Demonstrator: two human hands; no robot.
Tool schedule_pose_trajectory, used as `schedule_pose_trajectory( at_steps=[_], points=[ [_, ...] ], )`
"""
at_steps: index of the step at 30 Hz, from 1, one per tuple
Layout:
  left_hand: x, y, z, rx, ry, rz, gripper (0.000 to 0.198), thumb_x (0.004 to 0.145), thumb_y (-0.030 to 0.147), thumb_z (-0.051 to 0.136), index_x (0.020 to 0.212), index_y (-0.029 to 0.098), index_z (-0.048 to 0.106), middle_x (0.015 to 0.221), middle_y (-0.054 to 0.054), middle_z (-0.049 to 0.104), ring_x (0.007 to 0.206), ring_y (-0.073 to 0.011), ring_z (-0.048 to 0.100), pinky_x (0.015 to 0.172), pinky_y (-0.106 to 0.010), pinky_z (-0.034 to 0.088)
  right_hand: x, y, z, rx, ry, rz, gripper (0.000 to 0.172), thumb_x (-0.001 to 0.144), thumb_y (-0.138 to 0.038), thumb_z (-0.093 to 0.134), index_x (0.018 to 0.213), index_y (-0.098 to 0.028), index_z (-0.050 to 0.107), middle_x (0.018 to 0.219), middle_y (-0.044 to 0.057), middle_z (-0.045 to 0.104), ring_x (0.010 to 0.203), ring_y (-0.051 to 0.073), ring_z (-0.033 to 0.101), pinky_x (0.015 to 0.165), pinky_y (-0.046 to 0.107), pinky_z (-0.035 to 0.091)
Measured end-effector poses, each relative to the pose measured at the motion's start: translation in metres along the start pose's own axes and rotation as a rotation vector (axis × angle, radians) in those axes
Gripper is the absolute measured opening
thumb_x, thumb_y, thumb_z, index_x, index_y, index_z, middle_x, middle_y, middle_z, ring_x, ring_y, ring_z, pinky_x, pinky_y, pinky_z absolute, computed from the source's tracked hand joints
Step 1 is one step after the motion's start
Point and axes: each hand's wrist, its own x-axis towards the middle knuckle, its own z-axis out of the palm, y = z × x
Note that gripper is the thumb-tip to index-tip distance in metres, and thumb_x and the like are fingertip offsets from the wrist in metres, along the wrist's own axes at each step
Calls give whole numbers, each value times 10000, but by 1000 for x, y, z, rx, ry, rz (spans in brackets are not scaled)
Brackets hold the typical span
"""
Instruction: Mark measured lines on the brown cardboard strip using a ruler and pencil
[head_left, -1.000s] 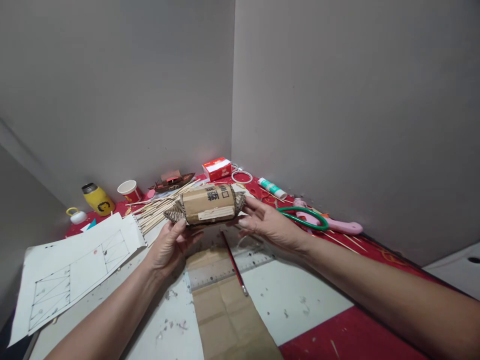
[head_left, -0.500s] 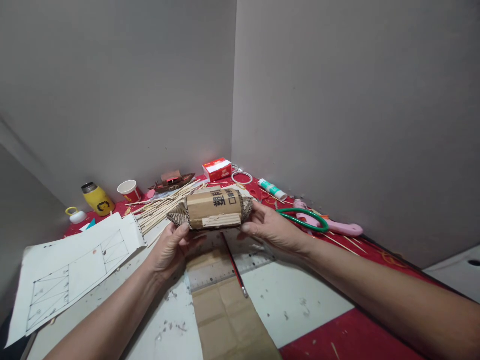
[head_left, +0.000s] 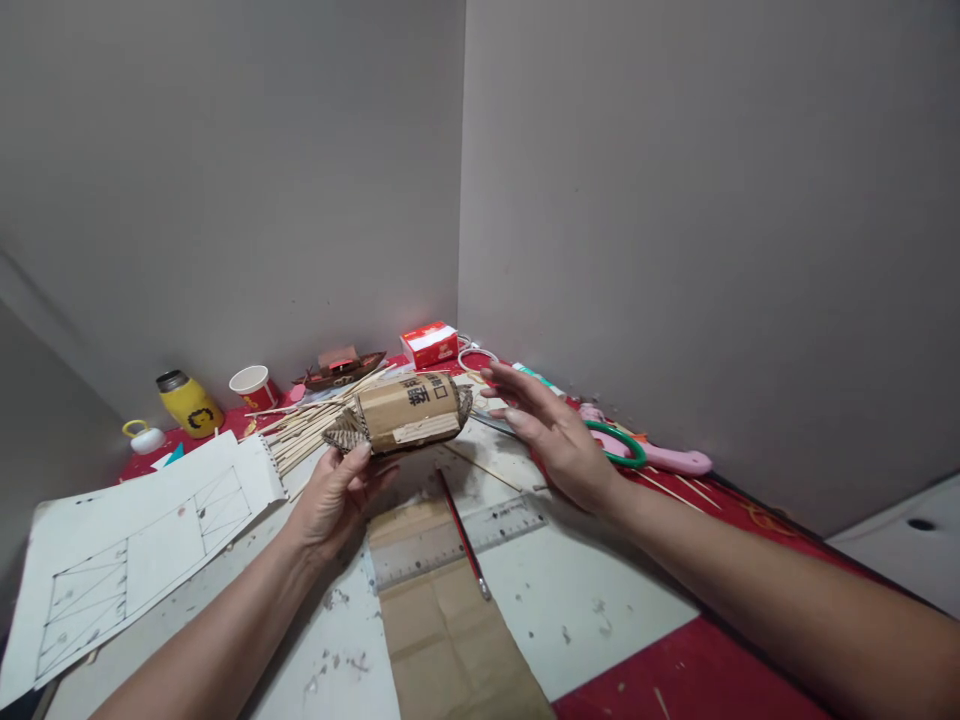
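Observation:
A small cardboard model (head_left: pixel 409 410) with a rounded top, printed characters and corrugated pointed ends is held up over the table. My left hand (head_left: pixel 339 495) grips it at its left end, thumb in front and fingers beneath. To its right, my right hand (head_left: pixel 559 440) is off the model, fingers stretched out and apart, holding nothing. Below the model lie a red and black pencil (head_left: pixel 463 535), a clear ruler (head_left: pixel 420 562) and a flat strip of brown cardboard (head_left: pixel 457 645).
Thin wooden sticks (head_left: pixel 319 425) are piled behind, near a wooden boat model (head_left: pixel 341 368), a paper cup (head_left: pixel 255 388) and a yellow bottle (head_left: pixel 190 405). A sheet with a line drawing (head_left: pixel 150 550) lies left. Green-handled scissors (head_left: pixel 619 445) and a pink tool (head_left: pixel 679 460) lie right.
My right hand has let go of the cardboard model and moved away to the right, its fingers spreading. The model, still in my left hand, now tilts slightly up at its right end.

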Motion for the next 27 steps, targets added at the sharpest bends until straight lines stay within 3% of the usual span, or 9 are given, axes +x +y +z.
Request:
schedule_pose_trajectory(
  at_steps=[4,7,10,13,18,21,27],
  points=[
    [-1,-2,-1,26,-27,2,504,658,305,910,1084,182,668,1067,-80,763,1084,-256,698,951,-382,577,-9,-4,0,-184,-52,-175,574,925,-528,590,1465,-376,470,1540,40,465,1406,314,413,1142,541,347],
    [-2,-3,-1,43,-51,2,449,681,305,896,1056,181,681,1074,-82,760,1111,-250,681,1000,-413,544,-11,-5,1,-226,-66,-219,556,933,-527,579,1462,-396,473,1555,18,450,1430,304,384,1170,534,304],
    [-3,-4,0,70,-77,12,391,705,315,879,1021,189,687,1080,-76,759,1097,-244,683,1014,-431,528,-9,-2,3,-136,-27,-114,542,942,-557,553,1452,-390,484,1536,24,478,1416,287,410,1160,511,327],
    [-4,-3,1,91,-99,20,383,695,342,884,984,183,690,1002,-74,770,1081,-257,691,995,-428,535,-4,6,5,34,1,78,539,931,-590,553,1426,-379,509,1478,43,536,1347,269,481,1075,464,434],
    [-6,-4,3,110,-131,14,528,695,333,884,1150,181,666,1074,-102,761,1116,-275,680,951,-424,558,0,16,6,389,-106,393,553,912,-537,611,1416,-330,514,1217,50,663,899,176,646,738,319,587],
    [-7,-6,4,121,-164,27,604,695,331,885,1226,185,639,1110,-110,755,1111,-282,685,934,-418,567,-1,14,9,465,-145,457,452,967,-463,538,1381,-281,541,1123,57,695,756,159,648,657,329,606],
    [-7,-9,5,133,-172,34,529,704,342,880,1157,173,665,1111,-116,753,1096,-291,692,901,-406,588,-1,8,14,557,-160,516,314,1022,-325,432,1269,-212,590,1061,85,726,758,173,685,642,330,615]
  ],
)
